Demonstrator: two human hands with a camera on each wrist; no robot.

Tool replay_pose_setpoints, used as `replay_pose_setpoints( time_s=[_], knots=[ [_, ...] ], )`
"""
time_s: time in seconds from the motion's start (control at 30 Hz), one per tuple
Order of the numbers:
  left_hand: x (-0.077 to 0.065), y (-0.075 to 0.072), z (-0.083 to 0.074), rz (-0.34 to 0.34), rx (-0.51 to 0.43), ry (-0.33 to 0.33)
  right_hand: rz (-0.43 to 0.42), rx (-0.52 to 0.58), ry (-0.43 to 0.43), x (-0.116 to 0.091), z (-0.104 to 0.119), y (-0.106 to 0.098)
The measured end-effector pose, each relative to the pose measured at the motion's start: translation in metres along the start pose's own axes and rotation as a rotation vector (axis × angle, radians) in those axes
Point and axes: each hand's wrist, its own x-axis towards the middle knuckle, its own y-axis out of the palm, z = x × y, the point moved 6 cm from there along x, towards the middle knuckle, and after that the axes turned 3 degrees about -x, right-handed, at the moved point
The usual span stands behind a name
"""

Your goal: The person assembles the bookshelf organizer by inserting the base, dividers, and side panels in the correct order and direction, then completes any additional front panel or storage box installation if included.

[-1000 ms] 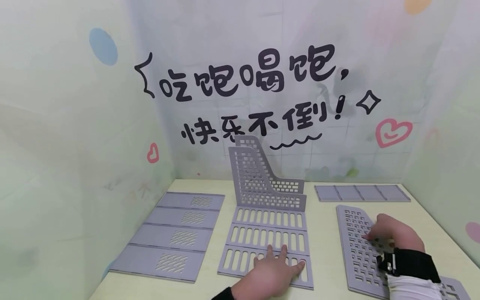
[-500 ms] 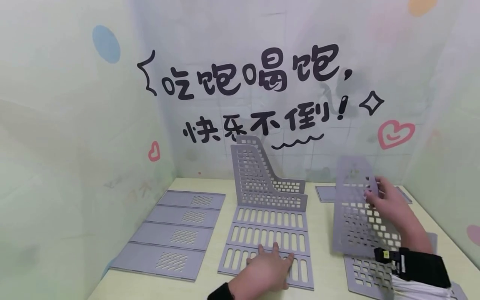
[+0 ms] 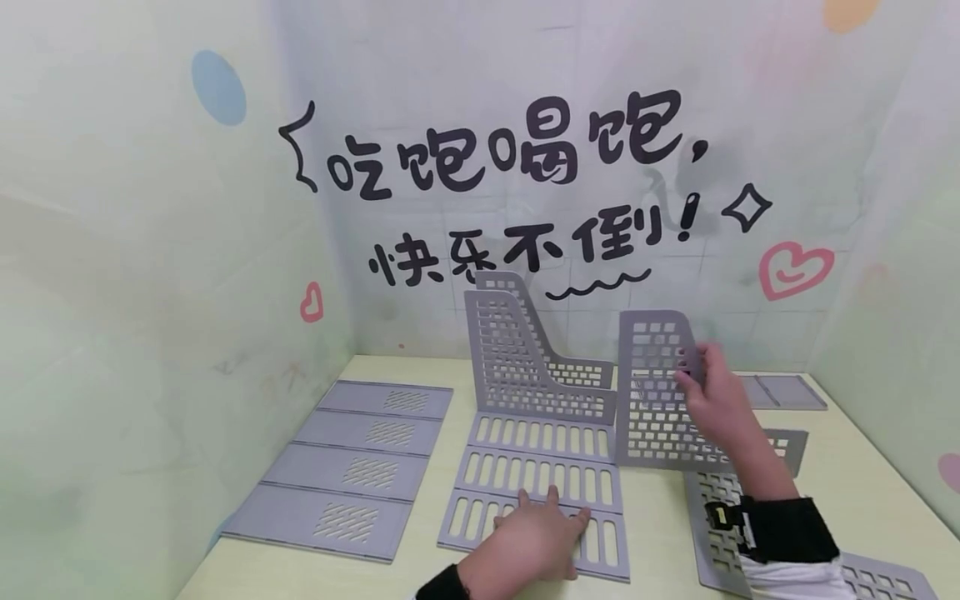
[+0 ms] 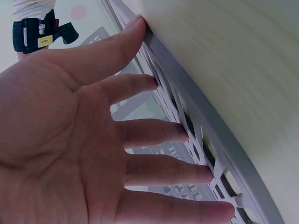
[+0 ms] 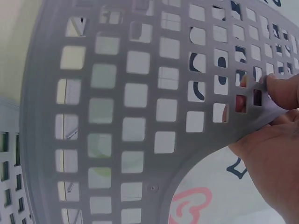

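Across the pale surface (image 3: pixel 660 533) before me, a scored panel (image 3: pixel 322 471) lies flat at nine o'clock from the slotted base (image 3: pixel 542 456), perhaps parked there for elbow room. At the base's twelve o'clock end stand two upright panels (image 3: pixel 513 367), likely braced in it. A person's right hand (image 3: pixel 716 400) pinches a similarly shaped panel (image 3: pixel 648 372) by its sloping edge at two o'clock, apparently to hold it vertical; the left hand (image 3: pixel 528 537), fingers spread wide, rests on the six o'clock end, seemingly steadying the base.
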Motion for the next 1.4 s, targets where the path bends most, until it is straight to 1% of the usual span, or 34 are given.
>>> replay_pose_setpoints(
  time_s=[0.07, 0.17, 0.3, 0.47, 0.57, 0.67, 0.83, 0.93, 1.0, 1.1, 1.2, 1.3, 1.4],
  knots=[
    [0.0, 0.0, 0.0, 0.002, -0.004, -0.002, 0.036, -0.016, 0.017, 0.0, -0.001, 0.006],
    [-0.001, -0.001, 0.0, 0.0, -0.003, -0.001, 0.058, -0.009, 0.024, 0.001, -0.002, 0.01],
    [-0.001, -0.001, 0.0, -0.003, 0.001, 0.002, 0.088, 0.0, 0.015, 0.001, -0.001, 0.011],
    [-0.002, -0.002, 0.0, -0.007, 0.001, -0.001, 0.168, 0.002, 0.013, 0.0, 0.0, 0.009],
    [-0.002, -0.002, 0.0, -0.014, 0.01, 0.0, 0.214, 0.011, -0.002, -0.001, 0.003, 0.011],
    [-0.002, -0.002, 0.0, -0.021, 0.02, 0.006, 0.236, 0.022, -0.019, -0.002, 0.01, 0.019],
    [-0.002, -0.002, -0.001, -0.027, 0.034, 0.019, 0.233, 0.077, -0.045, -0.003, 0.027, 0.038],
    [-0.001, -0.003, -0.002, -0.026, 0.034, 0.022, 0.241, 0.084, -0.072, -0.003, 0.034, 0.046],
    [-0.001, -0.003, -0.003, -0.027, 0.037, 0.026, 0.257, 0.074, -0.082, -0.003, 0.035, 0.048],
    [-0.002, -0.003, -0.003, -0.024, 0.028, 0.02, 0.298, 0.063, -0.063, -0.003, 0.027, 0.044],
    [-0.003, -0.003, -0.003, -0.025, 0.031, 0.014, 0.34, 0.049, -0.031, -0.002, 0.011, 0.029],
    [-0.004, -0.003, -0.003, -0.027, 0.035, 0.013, 0.366, -0.021, -0.024, -0.004, -0.01, 0.007],
    [-0.004, -0.004, -0.002, -0.021, 0.033, 0.014, 0.435, -0.112, -0.011, -0.01, -0.035, -0.012]
  ],
)
